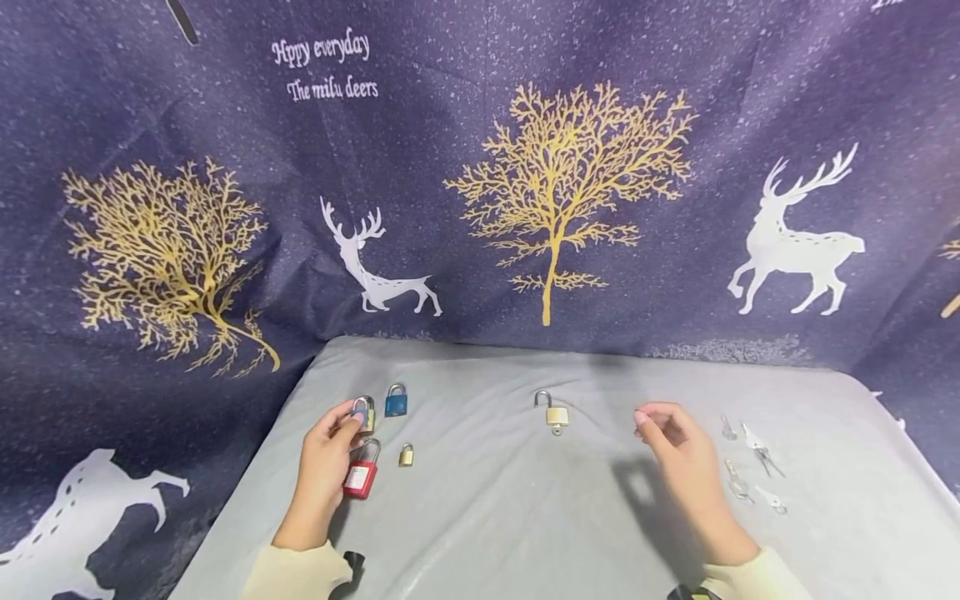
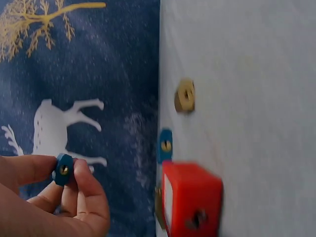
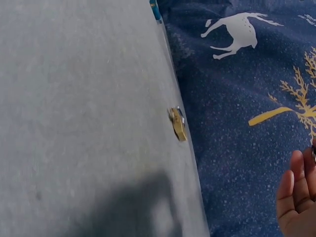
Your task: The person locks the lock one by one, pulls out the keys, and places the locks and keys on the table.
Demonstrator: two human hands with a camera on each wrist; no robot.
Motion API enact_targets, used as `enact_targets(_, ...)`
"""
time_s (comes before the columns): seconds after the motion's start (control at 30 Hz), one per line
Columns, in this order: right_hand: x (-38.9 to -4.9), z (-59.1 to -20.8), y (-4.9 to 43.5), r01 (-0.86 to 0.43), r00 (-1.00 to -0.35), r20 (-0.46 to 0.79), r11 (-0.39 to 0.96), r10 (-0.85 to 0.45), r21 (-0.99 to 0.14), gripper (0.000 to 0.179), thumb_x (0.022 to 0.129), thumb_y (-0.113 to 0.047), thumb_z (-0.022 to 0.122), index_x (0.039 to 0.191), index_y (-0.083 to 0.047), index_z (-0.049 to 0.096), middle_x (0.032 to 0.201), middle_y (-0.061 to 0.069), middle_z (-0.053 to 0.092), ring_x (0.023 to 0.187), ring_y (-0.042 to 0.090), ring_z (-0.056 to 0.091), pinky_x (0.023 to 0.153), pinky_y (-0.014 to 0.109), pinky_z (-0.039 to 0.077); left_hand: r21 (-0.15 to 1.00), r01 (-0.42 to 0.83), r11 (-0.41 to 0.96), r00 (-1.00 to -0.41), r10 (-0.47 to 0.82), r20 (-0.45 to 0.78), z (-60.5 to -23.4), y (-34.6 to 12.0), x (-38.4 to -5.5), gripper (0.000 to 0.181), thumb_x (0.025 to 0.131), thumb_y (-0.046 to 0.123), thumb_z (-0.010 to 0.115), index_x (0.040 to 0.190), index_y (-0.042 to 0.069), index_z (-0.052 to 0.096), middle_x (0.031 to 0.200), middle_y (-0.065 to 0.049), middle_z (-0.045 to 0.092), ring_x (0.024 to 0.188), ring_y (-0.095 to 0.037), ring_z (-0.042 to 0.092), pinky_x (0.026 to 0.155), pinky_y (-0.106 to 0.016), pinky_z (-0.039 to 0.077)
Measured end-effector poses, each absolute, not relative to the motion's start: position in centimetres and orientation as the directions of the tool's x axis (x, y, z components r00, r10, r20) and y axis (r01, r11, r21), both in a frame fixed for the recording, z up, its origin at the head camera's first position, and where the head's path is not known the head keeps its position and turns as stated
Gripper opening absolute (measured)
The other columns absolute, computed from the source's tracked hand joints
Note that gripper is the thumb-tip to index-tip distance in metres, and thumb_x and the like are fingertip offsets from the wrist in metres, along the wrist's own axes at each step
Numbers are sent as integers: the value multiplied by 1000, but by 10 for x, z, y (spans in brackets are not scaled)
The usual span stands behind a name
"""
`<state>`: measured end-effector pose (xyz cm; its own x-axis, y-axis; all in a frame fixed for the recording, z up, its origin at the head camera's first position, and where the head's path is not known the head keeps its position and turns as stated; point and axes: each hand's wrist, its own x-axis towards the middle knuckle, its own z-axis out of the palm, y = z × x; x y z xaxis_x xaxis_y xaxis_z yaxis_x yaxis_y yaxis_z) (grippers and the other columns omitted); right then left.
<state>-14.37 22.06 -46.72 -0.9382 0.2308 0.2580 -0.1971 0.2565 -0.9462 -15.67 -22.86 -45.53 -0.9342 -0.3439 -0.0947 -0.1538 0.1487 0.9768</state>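
Observation:
My left hand (image 1: 322, 458) pinches a small blue padlock (image 2: 63, 169) between thumb and fingers, its keyhole end showing in the left wrist view. Partly hidden behind that hand is a brass padlock (image 1: 369, 420). A red padlock (image 1: 360, 480) with a white label stands just right of the hand, near a second blue padlock (image 1: 396, 406) and a small brass padlock (image 1: 406, 456). My right hand (image 1: 678, 450) hovers over the right side, thumb and fingers pinching a small metal thing (image 3: 314, 154), mostly out of frame. A brass padlock with its shackle open (image 1: 557, 416) lies between the hands.
Several small keys (image 1: 765, 454) on rings lie to the right of my right hand. A grey cloth (image 1: 495, 517) covers the table. Behind it hangs a dark blue curtain (image 1: 465, 50) printed with deer and trees.

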Motion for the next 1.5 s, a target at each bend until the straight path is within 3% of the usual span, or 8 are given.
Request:
enact_targets(0.23, -139, -465, 229, -168, -937, 253, 324, 239, -931, 19, 99, -14, 65, 111, 1, 66, 83, -18, 67, 78, 1, 67, 76, 14, 55, 965, -187, 186, -920, -378, -105, -463, -255, -152, 33, 103, 12, 56, 132, -3, 52, 86, 23, 63, 84, 1, 60, 74, -18, 52)
enact_targets(0.4, -137, -463, 233, -161, -935, 251, 328, 252, -931, 20, 99, -15, 65, 111, 1, 66, 83, -18, 68, 78, 3, 68, 76, 14, 55, 947, -246, 206, -918, -365, -159, -469, -270, -147, 33, 103, 11, 54, 131, -5, 48, 87, 19, 63, 83, 0, 60, 71, -19, 51)
enact_targets(0.53, -136, -465, 237, -151, -938, 240, 327, 251, -933, 21, 100, -15, 64, 112, 2, 65, 84, -20, 68, 79, 0, 67, 76, 14, 55, 922, -297, 248, -915, -349, -201, -474, -276, -144, 33, 103, 9, 53, 131, -6, 47, 94, 8, 65, 81, -2, 59, 69, -21, 52)
enact_targets(0.73, -133, -468, 246, -128, -938, 225, 343, 262, -931, 22, 100, -15, 64, 114, 3, 64, 84, -22, 68, 79, -3, 67, 77, 11, 54, 843, -313, 437, -927, -332, -172, -480, -282, -144, 28, 99, 5, 55, 122, -11, 52, 101, -15, 64, 79, -9, 58, 65, -24, 52)
enact_targets(0.9, -128, -469, 256, -130, -935, 236, 360, 266, -924, 22, 99, -13, 64, 114, 3, 65, 86, -21, 68, 79, -3, 68, 76, 11, 55, 768, -321, 554, -936, -307, -171, -481, -285, -145, 23, 95, 4, 58, 111, -12, 56, 90, -14, 64, 73, -12, 57, 61, -25, 48)
enact_targets(1.17, -122, -471, 272, -146, -925, 265, 389, 271, -909, 21, 100, -9, 63, 114, 5, 63, 88, -19, 68, 81, -4, 67, 76, 10, 54, 706, -343, 620, -936, -292, -198, -482, -290, -146, 24, 93, 10, 62, 107, -9, 57, 92, -17, 66, 79, -20, 57, 65, -29, 42)
enact_targets(1.5, -113, -466, 299, -51, -937, 208, 478, 282, -877, 29, 104, -26, 58, 121, -4, 63, 88, -26, 69, 82, -5, 67, 69, 15, 54, 572, -283, 770, -958, -249, -138, -474, -296, -151, 28, 93, 17, 63, 107, -7, 60, 97, -22, 65, 90, -32, 63, 74, -41, 47)
